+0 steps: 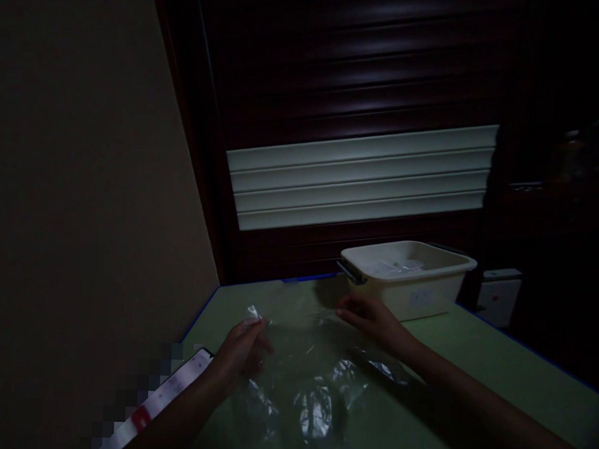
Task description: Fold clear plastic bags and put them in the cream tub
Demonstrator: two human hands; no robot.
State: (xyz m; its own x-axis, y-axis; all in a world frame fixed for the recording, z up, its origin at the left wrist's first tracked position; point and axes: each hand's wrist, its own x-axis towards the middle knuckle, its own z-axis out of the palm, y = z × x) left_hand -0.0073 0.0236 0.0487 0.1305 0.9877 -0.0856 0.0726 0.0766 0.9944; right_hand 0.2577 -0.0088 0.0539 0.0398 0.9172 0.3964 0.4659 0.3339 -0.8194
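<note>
A clear plastic bag (295, 336) is stretched between my two hands, low over the table. My left hand (241, 350) pinches its left side, where a crinkled corner catches light above the fingertips. On the other side, my right hand (372, 319) is closed with thumb and fingertips at the bag's edge, just in front of the tub. Below, crumpled clear plastic (315, 412) glints on the green tabletop. The dim light and the see-through film make it hard to tell where one piece ends and another begins.
A cream tub (405, 294) with dark handles and clear plastic inside stands at the table's back right. A phone-like screen (176, 390) lies by my left forearm. The green table (491, 349) has a blue edge. A wall rises left, dark slatted shutters (363, 76) behind.
</note>
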